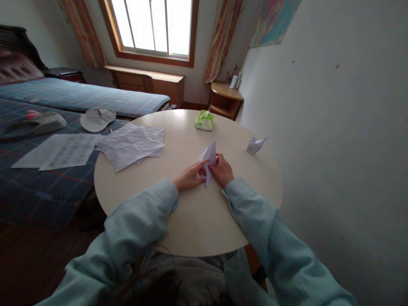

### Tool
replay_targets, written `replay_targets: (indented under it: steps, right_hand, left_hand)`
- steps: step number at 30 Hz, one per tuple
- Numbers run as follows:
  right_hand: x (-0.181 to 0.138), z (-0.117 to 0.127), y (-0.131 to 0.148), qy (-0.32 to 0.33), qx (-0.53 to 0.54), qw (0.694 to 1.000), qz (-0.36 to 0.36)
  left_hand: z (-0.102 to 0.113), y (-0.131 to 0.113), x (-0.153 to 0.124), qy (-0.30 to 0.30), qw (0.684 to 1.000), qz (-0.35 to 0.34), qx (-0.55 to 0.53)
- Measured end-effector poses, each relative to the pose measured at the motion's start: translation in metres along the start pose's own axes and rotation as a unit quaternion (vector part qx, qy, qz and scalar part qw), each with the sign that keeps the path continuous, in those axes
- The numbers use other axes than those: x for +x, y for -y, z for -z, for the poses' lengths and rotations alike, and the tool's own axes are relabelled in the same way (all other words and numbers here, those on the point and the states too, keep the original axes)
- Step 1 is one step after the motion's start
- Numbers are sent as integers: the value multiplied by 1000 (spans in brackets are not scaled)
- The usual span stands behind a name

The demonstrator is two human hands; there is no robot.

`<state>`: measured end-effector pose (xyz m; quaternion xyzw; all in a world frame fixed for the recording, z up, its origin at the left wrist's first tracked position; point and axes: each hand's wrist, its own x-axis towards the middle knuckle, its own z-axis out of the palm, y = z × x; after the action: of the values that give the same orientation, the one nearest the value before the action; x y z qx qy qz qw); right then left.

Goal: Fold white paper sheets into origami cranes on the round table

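1. The round surface (191,221) has its near rim right against the person. Its right rim runs near the wall (334,127), and its left rim meets the bed (47,182).
2. The folded paper (209,158) lies a little past the middle of the surface, with one pointed flap standing up. The stretch between it and the near rim is bare.
3. To the left, a heap of crumpled sheets (132,145) hangs over the surface's left rim, well apart from the hands.
4. A green tissue pack (205,121) sits towards the far rim. A small paper figure (255,145) sits near the right rim, and both are apart from the folded paper.
5. The left hand (190,176) comes in from the lower left, palm down. Its fingers are stretched out and pressed on the paper's left side, not closed round it.
6. The right hand (222,171) comes in from the lower right. Its fingers are curled and closed on the paper's right edge.
7. Both forearms, in pale blue sleeves, slant inward across the near rim, so the hands all but meet at the paper.
8. Printed sheets (59,151) and a cap (97,119) lie on the bed.
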<state>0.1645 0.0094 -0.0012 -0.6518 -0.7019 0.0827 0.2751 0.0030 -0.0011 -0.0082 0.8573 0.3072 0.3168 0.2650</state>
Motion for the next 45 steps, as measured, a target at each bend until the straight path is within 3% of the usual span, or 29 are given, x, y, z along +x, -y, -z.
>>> replay_targets:
  steps: [11, 22, 32, 45]
  right_hand:
    - [-1, 3, 2, -1, -14, 1000, -3]
    - [2, 8, -1, -11, -48, 998, -35]
    - [6, 3, -9, -9, -44, 998, -53]
    - [3, 4, -7, -13, -15, 999, -51]
  left_hand:
    - [3, -9, -2, 12, 1000, 24, -6]
    - [12, -4, -3, -53, 987, 98, 119]
    - [11, 4, -1, -113, 975, 170, 92]
    - [13, 2, -1, -92, 972, 175, 129]
